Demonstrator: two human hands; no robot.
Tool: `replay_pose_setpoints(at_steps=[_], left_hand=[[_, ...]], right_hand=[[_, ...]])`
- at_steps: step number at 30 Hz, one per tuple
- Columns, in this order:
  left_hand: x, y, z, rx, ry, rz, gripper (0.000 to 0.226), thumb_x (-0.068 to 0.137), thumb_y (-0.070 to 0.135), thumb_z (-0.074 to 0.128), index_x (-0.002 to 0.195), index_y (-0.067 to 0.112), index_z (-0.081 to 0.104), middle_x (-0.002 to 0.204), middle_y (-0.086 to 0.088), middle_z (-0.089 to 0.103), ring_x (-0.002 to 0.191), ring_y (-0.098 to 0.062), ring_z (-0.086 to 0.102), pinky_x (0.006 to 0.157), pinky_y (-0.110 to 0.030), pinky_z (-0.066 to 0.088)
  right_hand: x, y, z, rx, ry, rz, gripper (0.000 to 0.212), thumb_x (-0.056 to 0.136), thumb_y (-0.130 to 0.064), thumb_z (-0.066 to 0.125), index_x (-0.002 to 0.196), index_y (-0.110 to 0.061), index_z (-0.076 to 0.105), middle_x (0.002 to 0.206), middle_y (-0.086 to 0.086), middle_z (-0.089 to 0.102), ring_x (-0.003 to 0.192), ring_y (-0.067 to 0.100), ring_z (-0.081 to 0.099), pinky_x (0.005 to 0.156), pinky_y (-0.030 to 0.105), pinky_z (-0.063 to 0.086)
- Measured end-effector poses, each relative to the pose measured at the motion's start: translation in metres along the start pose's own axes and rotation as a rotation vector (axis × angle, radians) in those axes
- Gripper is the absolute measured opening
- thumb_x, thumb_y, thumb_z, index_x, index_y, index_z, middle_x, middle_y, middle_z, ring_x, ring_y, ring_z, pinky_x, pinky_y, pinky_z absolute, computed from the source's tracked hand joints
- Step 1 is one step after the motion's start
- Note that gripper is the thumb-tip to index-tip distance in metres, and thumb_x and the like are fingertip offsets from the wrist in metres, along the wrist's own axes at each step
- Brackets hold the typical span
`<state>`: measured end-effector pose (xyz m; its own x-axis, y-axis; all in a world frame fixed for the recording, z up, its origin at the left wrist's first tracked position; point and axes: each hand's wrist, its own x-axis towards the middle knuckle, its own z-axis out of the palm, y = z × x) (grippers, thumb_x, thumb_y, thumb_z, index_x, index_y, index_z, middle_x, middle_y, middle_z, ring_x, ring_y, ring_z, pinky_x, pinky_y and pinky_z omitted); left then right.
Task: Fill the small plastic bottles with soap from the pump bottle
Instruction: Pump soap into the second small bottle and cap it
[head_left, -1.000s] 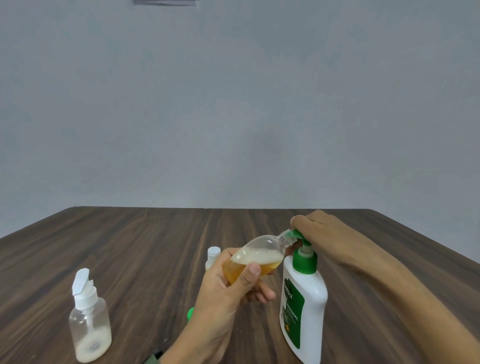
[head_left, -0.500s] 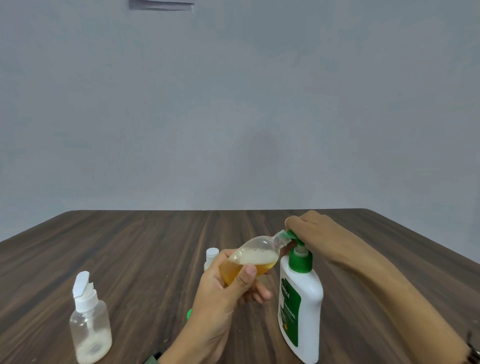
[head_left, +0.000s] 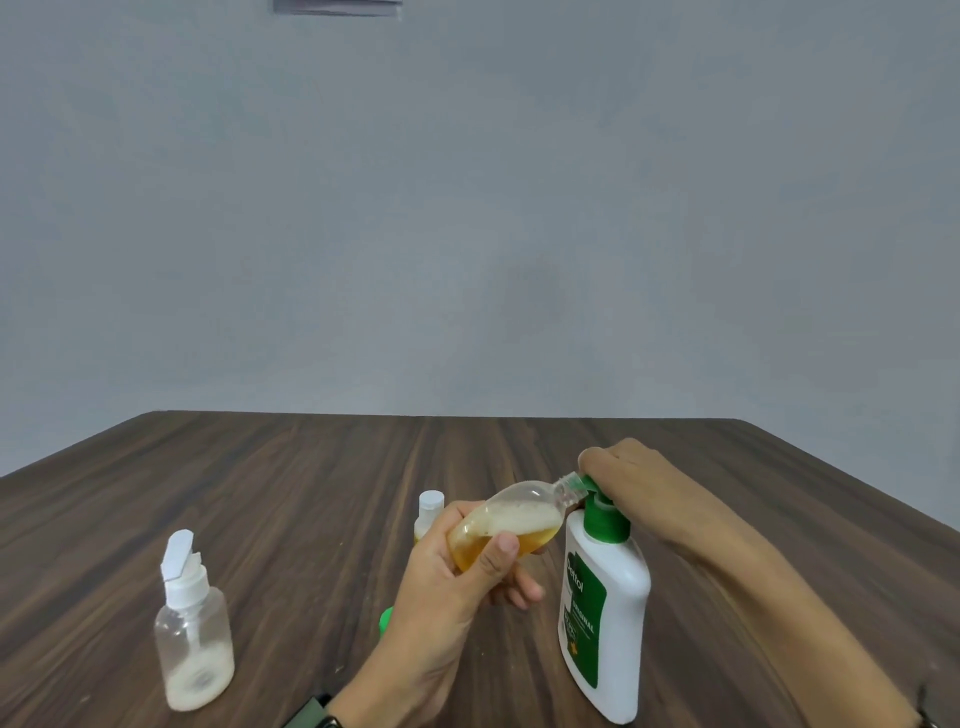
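Observation:
My left hand (head_left: 452, 587) grips a small clear bottle (head_left: 511, 522), tilted with its open neck against the green spout of the white pump bottle (head_left: 605, 613). Orange soap with foam on top fills about half of the small bottle. My right hand (head_left: 631, 483) presses on the green pump head, fingers curled over it. A second small bottle (head_left: 192, 631) with a white flip cap stands at the left, whitish residue at its bottom. A third small bottle with a white cap (head_left: 430, 506) stands partly hidden behind my left hand.
A small green cap (head_left: 385, 619) lies on the dark wooden table (head_left: 291, 493), half hidden by my left wrist. A plain grey wall rises behind the table's far edge.
The pump head has gone down slightly under my right hand. Foam in the held bottle has risen a little. Both hands keep their places.

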<state>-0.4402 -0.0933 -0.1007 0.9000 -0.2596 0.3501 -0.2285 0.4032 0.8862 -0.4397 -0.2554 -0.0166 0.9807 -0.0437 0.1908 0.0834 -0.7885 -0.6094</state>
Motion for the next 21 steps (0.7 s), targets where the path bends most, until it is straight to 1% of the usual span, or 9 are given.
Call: replay_pose_setpoints(at_steps=[3,5,8,10,12,15,17,19,21], left_hand=[[0.0,0.001,0.001,-0.022,0.012,0.006,0.056,0.064,0.027,0.069,0.108,-0.005,0.052,0.073,-0.012,0.071,0.054,-0.021,0.064,0.051,-0.026,0.053],[0.001,0.003,0.002,-0.039,0.013,0.018,0.067,0.062,0.037,0.076,0.108,-0.005,0.052,0.075,-0.015,0.07,0.054,-0.022,0.064,0.051,-0.026,0.052],[0.003,0.002,0.004,-0.046,0.008,0.026,0.088,0.043,0.052,0.087,0.106,-0.001,0.055,0.08,-0.02,0.07,0.056,-0.023,0.064,0.052,-0.026,0.053],[0.002,0.002,0.004,-0.038,0.009,0.024,0.091,0.041,0.054,0.087,0.107,0.0,0.055,0.083,-0.02,0.071,0.056,-0.022,0.064,0.053,-0.026,0.053],[0.002,0.002,0.003,-0.032,0.005,0.027,0.089,0.042,0.054,0.087,0.107,0.001,0.056,0.083,-0.02,0.071,0.057,-0.023,0.064,0.054,-0.026,0.053],[0.0,0.004,0.006,-0.027,-0.006,0.038,0.078,0.051,0.05,0.085,0.106,0.002,0.057,0.081,-0.017,0.071,0.058,-0.022,0.065,0.054,-0.026,0.053],[0.001,0.005,0.008,-0.029,0.003,0.038,0.065,0.06,0.04,0.078,0.107,0.0,0.057,0.076,-0.014,0.071,0.057,-0.021,0.064,0.053,-0.026,0.053],[0.001,0.005,0.006,-0.02,0.002,0.02,0.055,0.063,0.03,0.071,0.106,-0.002,0.056,0.072,-0.014,0.07,0.056,-0.02,0.064,0.053,-0.026,0.053],[-0.001,0.005,0.004,-0.008,-0.015,0.003,0.05,0.065,0.024,0.068,0.105,-0.002,0.056,0.072,-0.014,0.07,0.055,-0.02,0.064,0.053,-0.026,0.053]], right_hand=[[0.0,0.0,-0.002,0.032,0.023,-0.027,0.043,0.091,-0.017,0.035,0.05,-0.02,0.022,0.056,0.001,0.029,0.052,0.015,0.024,0.052,0.029,0.02],[0.003,-0.003,-0.005,-0.017,0.031,-0.031,0.042,0.093,-0.019,0.034,0.052,-0.019,0.026,0.058,0.002,0.032,0.052,0.015,0.028,0.052,0.029,0.024],[0.005,-0.006,-0.011,-0.05,0.019,0.002,0.038,0.097,-0.025,0.031,0.061,-0.017,0.039,0.061,0.0,0.038,0.053,0.01,0.033,0.051,0.021,0.029],[0.003,-0.008,-0.014,-0.061,-0.006,-0.018,0.036,0.096,-0.024,0.032,0.061,-0.015,0.039,0.061,0.001,0.037,0.053,0.012,0.032,0.051,0.025,0.027],[0.0,-0.009,-0.016,-0.034,0.001,-0.035,0.039,0.093,-0.024,0.035,0.055,-0.016,0.033,0.061,0.001,0.036,0.053,0.014,0.029,0.051,0.028,0.023],[-0.002,-0.007,-0.014,-0.002,0.027,-0.04,0.039,0.092,-0.021,0.036,0.054,-0.017,0.028,0.059,0.001,0.034,0.054,0.014,0.027,0.052,0.029,0.022],[-0.003,-0.002,-0.011,0.037,0.049,-0.034,0.04,0.092,-0.019,0.036,0.053,-0.018,0.027,0.055,-0.001,0.032,0.052,0.014,0.026,0.052,0.03,0.023],[-0.004,0.003,-0.006,0.093,0.059,-0.023,0.041,0.089,-0.021,0.037,0.051,-0.021,0.025,0.051,-0.005,0.031,0.051,0.014,0.025,0.053,0.03,0.021],[-0.005,0.005,-0.001,0.101,0.045,-0.015,0.04,0.089,-0.022,0.037,0.051,-0.021,0.026,0.052,-0.004,0.032,0.052,0.014,0.025,0.054,0.03,0.022]])
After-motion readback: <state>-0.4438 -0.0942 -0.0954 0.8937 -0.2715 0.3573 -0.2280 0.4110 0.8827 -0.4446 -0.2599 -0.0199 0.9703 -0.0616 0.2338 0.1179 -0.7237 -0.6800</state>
